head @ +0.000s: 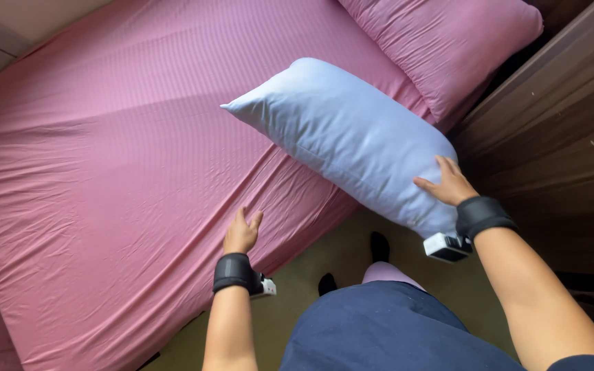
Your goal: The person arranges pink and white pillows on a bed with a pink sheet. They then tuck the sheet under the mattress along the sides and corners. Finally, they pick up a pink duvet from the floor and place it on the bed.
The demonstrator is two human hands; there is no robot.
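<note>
right hand point(448, 184): I've got it flat on the near end of the pale blue pillow point(352, 141), fingers spread
pillow: tilted, off the bed, far corner over the pink sheet point(104, 172)
left hand point(241, 233): open, empty, just above sheet edge
behind: pink pillow point(448, 41), wooden cabinet point(551, 130) at right

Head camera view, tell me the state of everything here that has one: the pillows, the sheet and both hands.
White pillow: bare, without a case, lifted off the bed, tilted.
Pink pillow: in its case, lying at the bed's head.
Pink sheet: spread over the mattress, creased.
Right hand: open, palm pressed on the white pillow's near end.
Left hand: open, holding nothing, at the sheet's near edge; contact unclear.
</note>
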